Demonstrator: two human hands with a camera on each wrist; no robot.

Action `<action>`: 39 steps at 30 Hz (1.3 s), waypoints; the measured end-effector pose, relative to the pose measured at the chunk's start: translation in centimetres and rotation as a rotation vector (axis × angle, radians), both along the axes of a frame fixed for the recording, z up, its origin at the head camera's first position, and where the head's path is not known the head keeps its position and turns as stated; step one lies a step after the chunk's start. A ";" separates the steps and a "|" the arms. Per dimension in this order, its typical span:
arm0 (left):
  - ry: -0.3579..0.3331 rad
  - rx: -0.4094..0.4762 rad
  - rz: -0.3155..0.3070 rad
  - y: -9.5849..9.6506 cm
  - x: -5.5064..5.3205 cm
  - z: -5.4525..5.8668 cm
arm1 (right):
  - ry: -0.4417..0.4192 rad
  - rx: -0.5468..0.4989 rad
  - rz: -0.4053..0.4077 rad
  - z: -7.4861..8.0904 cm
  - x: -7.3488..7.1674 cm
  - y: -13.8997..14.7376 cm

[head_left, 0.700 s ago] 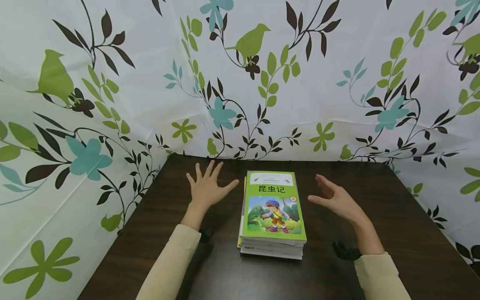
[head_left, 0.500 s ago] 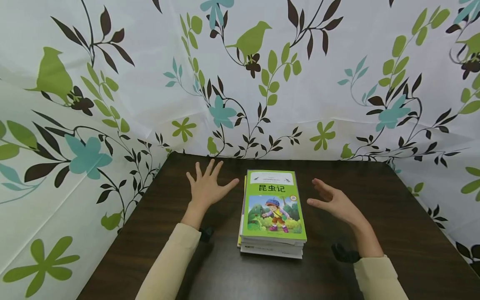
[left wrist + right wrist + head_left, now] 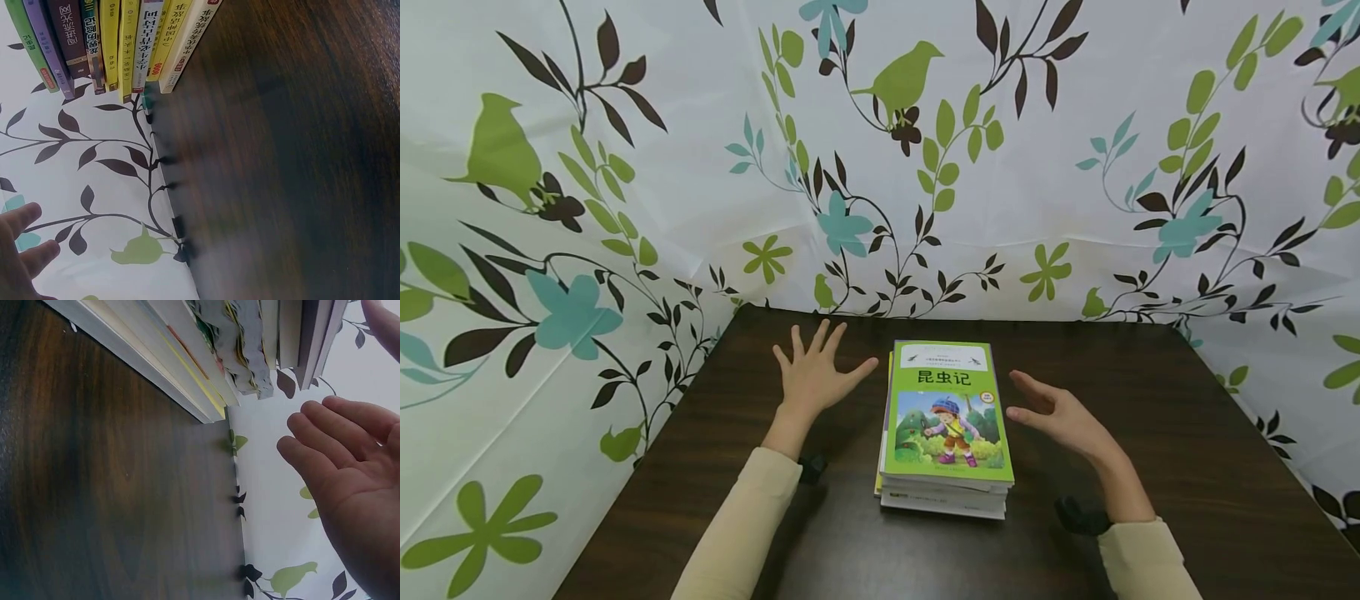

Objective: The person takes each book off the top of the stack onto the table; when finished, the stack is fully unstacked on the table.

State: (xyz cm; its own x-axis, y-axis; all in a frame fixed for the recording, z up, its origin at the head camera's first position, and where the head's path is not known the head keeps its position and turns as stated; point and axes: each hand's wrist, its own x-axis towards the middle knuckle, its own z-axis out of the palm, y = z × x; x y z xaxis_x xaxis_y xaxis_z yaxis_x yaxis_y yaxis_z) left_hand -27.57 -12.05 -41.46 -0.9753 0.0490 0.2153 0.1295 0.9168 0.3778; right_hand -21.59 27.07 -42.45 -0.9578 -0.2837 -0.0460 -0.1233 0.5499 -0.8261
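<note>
A stack of books (image 3: 947,450) lies flat in the middle of the dark table, topped by a green book with a cartoon child on its cover. In the left wrist view the spines of several books (image 3: 127,50) show, coloured green, purple, brown, yellow and white. The right wrist view has their page edges (image 3: 250,344), some of them wavy. My left hand (image 3: 812,375) is spread wide to the left of the stack, holding nothing. Close to the stack's right side, my right hand (image 3: 1067,421) has its fingers extended and thumb apart, also holding nothing.
The dark wooden table (image 3: 700,500) runs back to a white curtain (image 3: 685,125) printed with birds, leaves and flowers, which also closes in the left and right sides. A dark strap (image 3: 1081,517) sits at the right wrist.
My right hand has moved left and slightly nearer to me, closer to the stack's right side. The left hand and the books stay in place.
</note>
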 end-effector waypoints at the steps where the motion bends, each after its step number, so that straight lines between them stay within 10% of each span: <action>1: 0.001 0.000 0.000 0.0 0.0 0.0 | -0.001 0.001 -0.001 0.0 0.0 -0.1; 39: -0.036 0.046 -0.024 0.6 -0.1 -0.2 | -0.165 -0.268 0.157 -0.3 -1.2 -1.4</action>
